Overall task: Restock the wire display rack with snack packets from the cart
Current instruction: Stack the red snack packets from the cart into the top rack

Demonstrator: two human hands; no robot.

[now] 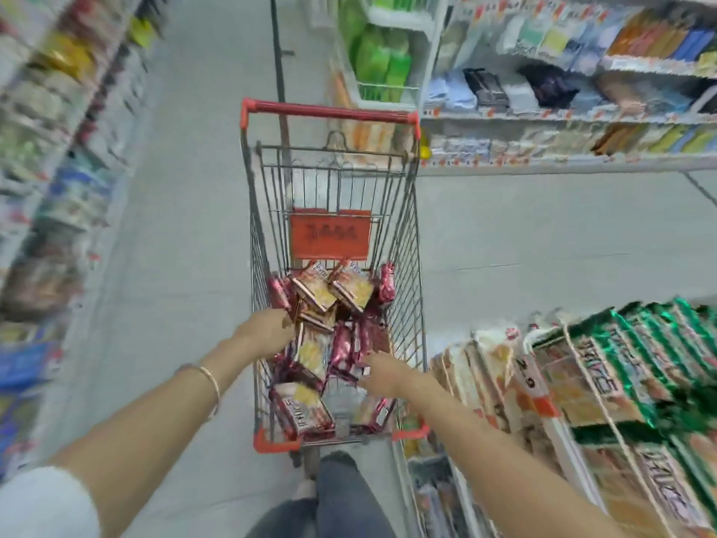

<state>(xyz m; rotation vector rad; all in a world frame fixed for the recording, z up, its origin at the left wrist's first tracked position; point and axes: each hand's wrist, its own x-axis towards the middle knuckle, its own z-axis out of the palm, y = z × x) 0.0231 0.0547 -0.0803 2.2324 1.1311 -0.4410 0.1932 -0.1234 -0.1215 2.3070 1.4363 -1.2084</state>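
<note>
A wire shopping cart [407, 242] with red trim stands in the aisle before me, and several red snack packets [329, 300] lie heaped in its basket. My left hand [267, 330] reaches over the cart's left side into the heap, fingertips among the packets; whether it grips one is hidden by blur. My right hand [382, 372] reaches in from the right, fingers extended low over the packets. The wire display rack [543, 386] stands at the lower right, holding orange and green snack packets [640, 359].
Store shelves [582, 114] full of goods line the right side beyond the cart, and more blurred shelves [50, 168] run along the left. A grey floor [186, 188] stretches ahead. A black pole [277, 52] stands behind the cart. My leg [341, 495] is below the cart.
</note>
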